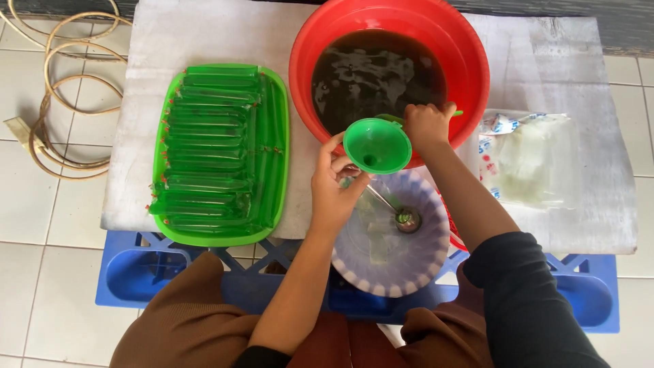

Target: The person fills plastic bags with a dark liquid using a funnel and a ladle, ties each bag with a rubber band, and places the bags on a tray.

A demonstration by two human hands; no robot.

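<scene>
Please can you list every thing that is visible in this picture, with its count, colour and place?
Round plastic basin of dark liquid: one, red, top centre.
Plastic funnel: one, green, before the basin, over a clear tube.
Rectangular plastic tray of filled, tied tubes: one, green, left.
Scalloped plastic bowl: one, lilac-and-white, bottom centre.
Small metal piece: one, in the bowl.
Pack of clear bags: one, right.
Board: one, grey-white, underneath.
Plastic crate: one, blue, below the board.
Hose: one, beige, floor left.
Left hand: under the funnel.
Right hand: on a green handle.
</scene>
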